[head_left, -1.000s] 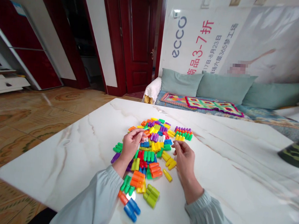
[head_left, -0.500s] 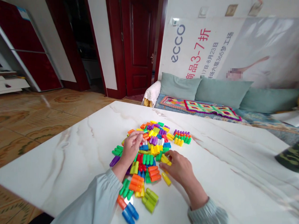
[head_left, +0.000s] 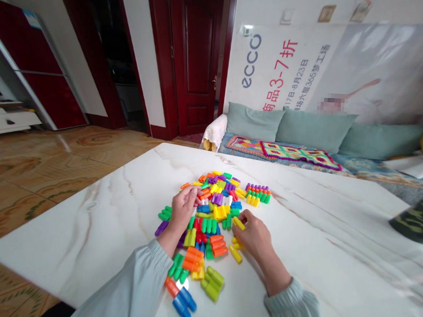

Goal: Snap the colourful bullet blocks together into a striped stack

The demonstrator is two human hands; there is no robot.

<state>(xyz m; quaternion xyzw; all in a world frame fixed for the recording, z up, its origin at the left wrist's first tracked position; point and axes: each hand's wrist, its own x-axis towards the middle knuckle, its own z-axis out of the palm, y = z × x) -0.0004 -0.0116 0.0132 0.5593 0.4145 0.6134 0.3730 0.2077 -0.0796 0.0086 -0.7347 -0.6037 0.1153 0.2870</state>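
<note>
A heap of small coloured plastic blocks (head_left: 212, 215) lies in the middle of a white marble table (head_left: 317, 230). My left hand (head_left: 182, 211) rests on the heap's left side, fingers curled over blocks near a red and orange piece. My right hand (head_left: 255, 236) is at the heap's right edge, its fingers pinched on a yellow block (head_left: 239, 223) lifted a little off the table. Another yellow block (head_left: 235, 253) lies just below that hand. A joined row of purple, orange, green and yellow blocks (head_left: 258, 193) sits apart at the upper right.
A blue block (head_left: 184, 303) and a lime block (head_left: 212, 282) lie near the table's front edge. A camouflage-patterned thing (head_left: 412, 221) sits at the right edge. Beyond the table are a sofa with teal cushions (head_left: 305, 130), a red door (head_left: 195, 58) and tiled floor.
My right hand came down from above the heap to its right edge and closed on a yellow block, lifting it slightly. My left hand shifted little, staying on the heap's left side.
</note>
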